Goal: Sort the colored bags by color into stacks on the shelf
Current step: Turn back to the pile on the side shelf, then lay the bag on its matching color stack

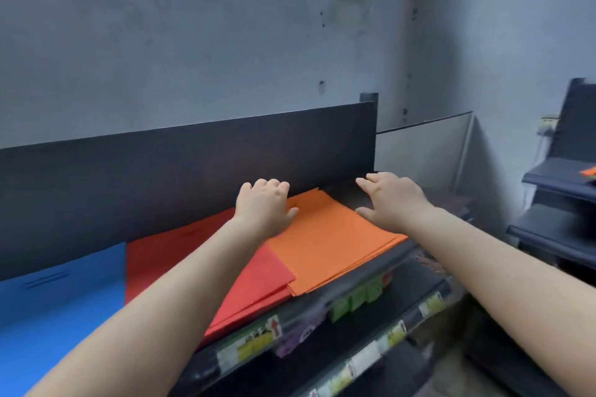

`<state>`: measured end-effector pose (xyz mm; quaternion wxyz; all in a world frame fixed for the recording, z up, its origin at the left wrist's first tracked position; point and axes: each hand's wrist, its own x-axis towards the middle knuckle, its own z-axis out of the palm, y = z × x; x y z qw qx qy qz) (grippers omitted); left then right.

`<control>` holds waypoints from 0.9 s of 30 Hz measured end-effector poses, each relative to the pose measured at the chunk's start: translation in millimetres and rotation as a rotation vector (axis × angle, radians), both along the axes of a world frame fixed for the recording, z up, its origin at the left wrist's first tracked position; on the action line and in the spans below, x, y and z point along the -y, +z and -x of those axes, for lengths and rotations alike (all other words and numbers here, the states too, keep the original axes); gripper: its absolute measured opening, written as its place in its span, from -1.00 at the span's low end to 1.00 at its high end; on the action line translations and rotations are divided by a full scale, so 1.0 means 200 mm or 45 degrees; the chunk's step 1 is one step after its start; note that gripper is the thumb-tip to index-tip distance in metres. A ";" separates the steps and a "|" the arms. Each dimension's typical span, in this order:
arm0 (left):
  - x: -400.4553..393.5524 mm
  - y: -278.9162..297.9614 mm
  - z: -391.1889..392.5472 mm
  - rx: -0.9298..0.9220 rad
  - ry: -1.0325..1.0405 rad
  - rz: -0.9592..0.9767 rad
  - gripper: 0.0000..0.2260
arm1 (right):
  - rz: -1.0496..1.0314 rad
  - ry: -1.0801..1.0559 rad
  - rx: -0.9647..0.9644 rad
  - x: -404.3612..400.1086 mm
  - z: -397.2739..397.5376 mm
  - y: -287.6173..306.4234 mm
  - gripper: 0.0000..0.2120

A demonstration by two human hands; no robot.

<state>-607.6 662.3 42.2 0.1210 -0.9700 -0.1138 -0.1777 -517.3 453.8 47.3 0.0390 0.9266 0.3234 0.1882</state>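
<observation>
Dark shelf (325,316) holds blue (61,309), red (254,280), orange stacks (329,245); left hand (263,206) fingers curled, right hand (392,198) fingers spread.

Dark shelf (371,193) in front of me: blue stack (58,300) at left end, red stack (258,280) mid, orange stack (332,242) nr right end, overlapping the red.
</observation>
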 end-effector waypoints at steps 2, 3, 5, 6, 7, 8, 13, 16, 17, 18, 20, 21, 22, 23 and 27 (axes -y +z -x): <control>0.19 0.00 -0.14 0.003 -0.062 -0.010 -0.55 | -0.002 -0.091 -0.023 0.22 -0.09 0.00 -0.40; 0.28 -0.01 -0.21 0.008 -0.096 -0.004 -0.55 | 0.000 -0.133 -0.029 0.33 -0.13 0.00 -0.41; 0.47 -0.01 -0.34 0.013 -0.174 0.015 -0.55 | 0.001 -0.217 -0.035 0.54 -0.20 0.01 -0.42; 0.56 -0.01 -0.40 0.009 -0.216 0.023 -0.55 | -0.002 -0.261 -0.039 0.64 -0.23 0.01 -0.42; 0.66 -0.01 -0.46 0.002 -0.257 0.028 -0.55 | -0.006 -0.306 -0.044 0.74 -0.26 0.00 -0.41; 0.75 -0.01 -0.52 -0.007 -0.295 0.027 -0.56 | -0.011 -0.350 -0.047 0.84 -0.29 0.00 -0.41; 1.18 0.00 -0.82 -0.026 -0.491 0.027 -0.57 | -0.040 -0.549 -0.055 1.28 -0.42 -0.01 -0.43; 1.42 -0.01 -1.01 -0.028 -0.617 0.059 -0.55 | -0.052 -0.667 -0.071 1.51 -0.51 -0.03 -0.43; 1.50 -0.01 -1.08 -0.035 -0.653 0.060 -0.54 | -0.053 -0.705 -0.074 1.58 -0.55 -0.04 -0.42; 1.58 -0.02 -1.15 -0.044 -0.685 0.060 -0.54 | -0.055 -0.739 -0.075 1.65 -0.59 -0.04 -0.42; 1.74 -0.02 -1.29 -0.052 -0.751 0.062 -0.55 | -0.062 -0.803 -0.073 1.79 -0.67 -0.05 -0.42; 1.81 -0.02 -1.36 -0.050 -0.783 0.063 -0.57 | -0.070 -0.834 -0.074 1.85 -0.72 -0.04 -0.42; 1.88 -0.02 -1.44 -0.044 -0.816 0.063 -0.58 | -0.079 -0.864 -0.076 1.92 -0.77 -0.04 -0.43; 1.95 -0.01 -1.52 -0.039 -0.849 0.062 -0.58 | -0.086 -0.891 -0.077 1.98 -0.82 -0.04 -0.44; 2.21 0.01 -1.83 -0.023 -0.951 0.077 -0.58 | -0.096 -1.001 -0.067 2.21 -1.04 -0.02 -0.46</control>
